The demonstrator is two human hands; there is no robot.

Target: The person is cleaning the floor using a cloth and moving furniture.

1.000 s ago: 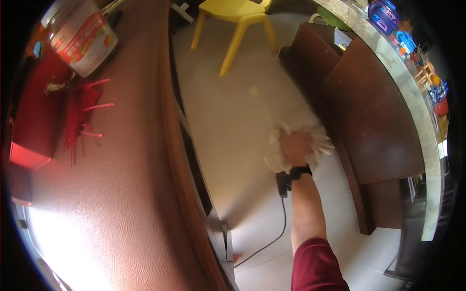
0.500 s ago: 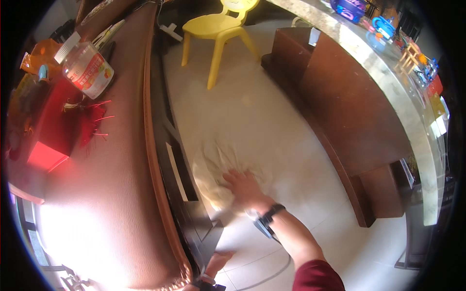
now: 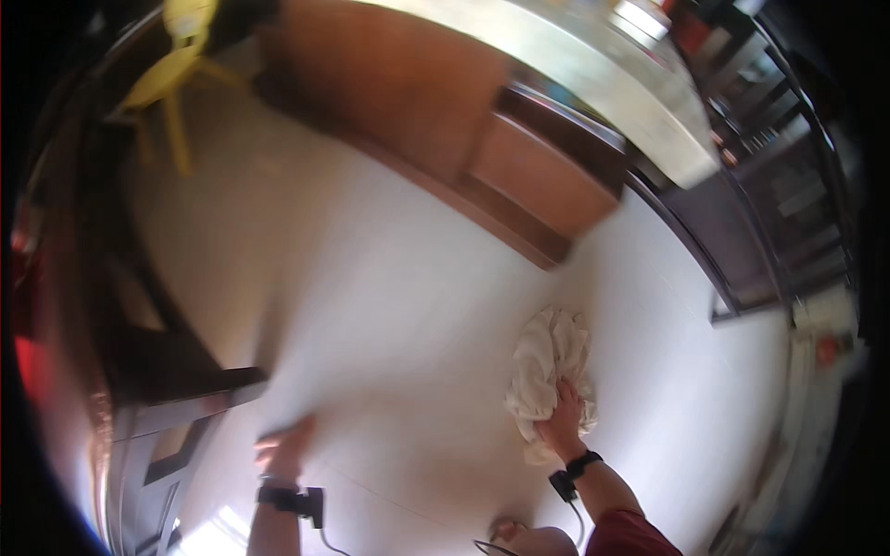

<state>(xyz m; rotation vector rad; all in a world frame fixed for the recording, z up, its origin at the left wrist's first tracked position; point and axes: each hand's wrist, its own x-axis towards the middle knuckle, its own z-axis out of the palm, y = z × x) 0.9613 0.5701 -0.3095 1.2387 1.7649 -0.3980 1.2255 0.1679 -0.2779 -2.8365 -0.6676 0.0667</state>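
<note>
Cloth (image 3: 545, 357), cream and crumpled, lies on pale floor (image 3: 399, 278), right of lower centre; the right hand (image 3: 563, 422) rests on it, grip unclear. The left hand (image 3: 286, 449), lower left, is too blurred to tell. Brown wooden unit (image 3: 399, 83) upper centre; yellow chair (image 3: 167, 83) upper left.

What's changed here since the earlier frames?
The right hand has moved the beige cloth rightward across the floor, past the brown wooden base's near end. The left hand has come further into view. The right hand is still on the cloth; the yellow chair hasn't moved.
</note>
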